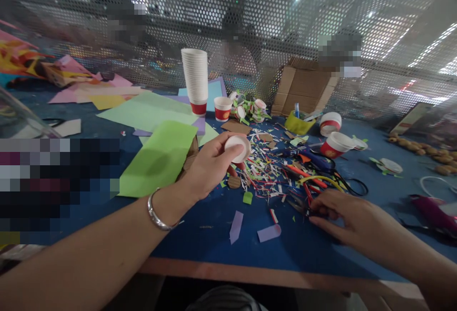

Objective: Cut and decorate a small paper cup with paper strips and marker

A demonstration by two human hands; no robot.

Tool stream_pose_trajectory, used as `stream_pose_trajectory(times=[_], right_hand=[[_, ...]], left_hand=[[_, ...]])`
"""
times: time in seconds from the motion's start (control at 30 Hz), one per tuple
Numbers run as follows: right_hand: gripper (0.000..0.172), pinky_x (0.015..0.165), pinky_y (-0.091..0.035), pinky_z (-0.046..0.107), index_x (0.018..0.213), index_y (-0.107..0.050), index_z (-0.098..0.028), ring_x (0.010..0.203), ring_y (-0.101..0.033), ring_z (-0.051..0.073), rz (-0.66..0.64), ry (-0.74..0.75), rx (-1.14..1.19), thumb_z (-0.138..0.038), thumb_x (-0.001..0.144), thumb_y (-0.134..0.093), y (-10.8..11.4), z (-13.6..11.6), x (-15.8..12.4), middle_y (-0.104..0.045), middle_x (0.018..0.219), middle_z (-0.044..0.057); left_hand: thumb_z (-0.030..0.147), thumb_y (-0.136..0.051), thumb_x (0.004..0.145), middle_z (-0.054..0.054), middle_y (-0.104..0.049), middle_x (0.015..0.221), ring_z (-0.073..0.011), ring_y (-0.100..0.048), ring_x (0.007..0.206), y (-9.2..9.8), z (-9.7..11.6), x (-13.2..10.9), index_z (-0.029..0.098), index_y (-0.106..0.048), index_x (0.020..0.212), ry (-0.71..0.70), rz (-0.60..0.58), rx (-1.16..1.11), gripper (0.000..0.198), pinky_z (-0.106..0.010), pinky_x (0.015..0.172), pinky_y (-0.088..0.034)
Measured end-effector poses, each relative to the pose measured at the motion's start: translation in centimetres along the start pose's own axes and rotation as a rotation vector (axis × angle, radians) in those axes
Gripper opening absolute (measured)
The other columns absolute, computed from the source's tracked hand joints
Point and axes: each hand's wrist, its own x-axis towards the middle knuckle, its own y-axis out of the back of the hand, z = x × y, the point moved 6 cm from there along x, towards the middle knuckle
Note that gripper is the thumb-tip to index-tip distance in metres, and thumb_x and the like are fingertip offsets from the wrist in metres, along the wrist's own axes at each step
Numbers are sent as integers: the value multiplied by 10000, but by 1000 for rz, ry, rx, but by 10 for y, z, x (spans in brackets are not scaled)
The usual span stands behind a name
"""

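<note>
My left hand (217, 158) holds a round white paper-cup base (236, 149), with the thumb pressed across its face. Over the table's right half, my right hand (333, 213) has its fingers closed at a pair of red-handled scissors (298, 205), whose dark blades point left and stand apart. The fingers partly hide the scissors' middle. Between my hands lie a heap of paper scraps (262, 168), a small green paper piece (247, 198), and two purple paper strips (236, 227). A brown corrugated disc (234, 182) rests just under my left hand.
A tall stack of paper cups (194, 80) stands at the back beside a single cup (223, 108). Green sheets (157, 158) cover the left. To the right are a tipped cup (335, 145), a yellow container (300, 124) and a blue tool (317, 157). A perforated screen (250, 20) rises behind.
</note>
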Motion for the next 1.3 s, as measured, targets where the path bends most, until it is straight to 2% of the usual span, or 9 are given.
stream_pose_trajectory(times=[0.3, 0.4, 0.5, 0.63, 0.73, 0.8, 1.0, 1.13, 1.3], right_hand=[[151, 608, -485, 322, 854, -626, -218, 658, -643, 193, 12, -57, 9, -367, 878, -633, -7, 6, 9, -711, 779, 39], [128, 571, -440, 291, 761, -564, -222, 612, -582, 164, 9, -7, 74, -272, 870, -607, -9, 1, 10, -653, 704, 8], [172, 543, -406, 272, 753, -541, -226, 612, -527, 153, -5, 7, 174, -292, 906, -586, -3, -7, 11, -597, 690, -7], [289, 567, -440, 271, 761, -487, -236, 610, -507, 144, 81, -19, 412, -415, 979, -547, 17, -22, 18, -525, 667, -26], [288, 498, -424, 244, 833, -470, -240, 557, -494, 122, 22, -19, 569, -469, 997, -531, 22, -41, 32, -493, 668, -45], [327, 485, -415, 230, 891, -493, -234, 538, -459, 105, 64, -24, 642, -542, 980, -556, 26, -51, 43, -468, 668, -58], [540, 439, -379, 203, 1086, -520, -218, 506, -468, 95, 41, -70, 816, -726, 909, -562, 19, -56, 62, -551, 668, -49], [554, 440, -395, 200, 1071, -566, -205, 507, -480, 93, 33, -81, 831, -735, 914, -547, 13, -49, 65, -554, 661, -40], [485, 443, -373, 198, 990, -599, -200, 507, -460, 82, 14, 8, 886, -681, 944, -557, 8, -57, 66, -504, 632, -56]], left_hand=[[462, -589, 940, -98, -748, 1040, -146, -680, 723, -11, -9, -4, 222, -638, 1286, 349, -53, -454, 425, -200, 508, -456], [449, -558, 950, -104, -739, 1015, -166, -675, 725, -14, -9, -4, 215, -632, 1304, 402, -87, -546, 431, -229, 526, -485], [391, -556, 970, -84, -716, 1003, -167, -673, 747, -14, -10, -5, 234, -615, 1344, 417, -97, -589, 411, -237, 551, -506], [334, -658, 944, -51, -678, 990, -160, -666, 814, -15, -10, -7, 256, -635, 1322, 375, -132, -583, 387, -256, 650, -557], [262, -727, 903, -35, -641, 1026, -139, -631, 880, -17, -8, -6, 237, -668, 1255, 290, -160, -532, 358, -259, 745, -572], [242, -743, 888, -27, -618, 1049, -125, -610, 906, -18, -6, -6, 228, -665, 1240, 220, -190, -487, 361, -250, 789, -562], [321, -814, 831, -60, -625, 1203, -166, -612, 1038, -14, -5, -4, 253, -576, 1359, 63, -262, -201, 583, -284, 882, -524], [301, -789, 857, -80, -634, 1222, -177, -612, 1038, -14, -5, -1, 212, -557, 1353, -2, -304, -102, 554, -316, 887, -530], [303, -742, 901, -55, -634, 1140, -176, -616, 998, -16, -4, -3, 230, -563, 1341, -95, -343, 22, 481, -315, 839, -548]])
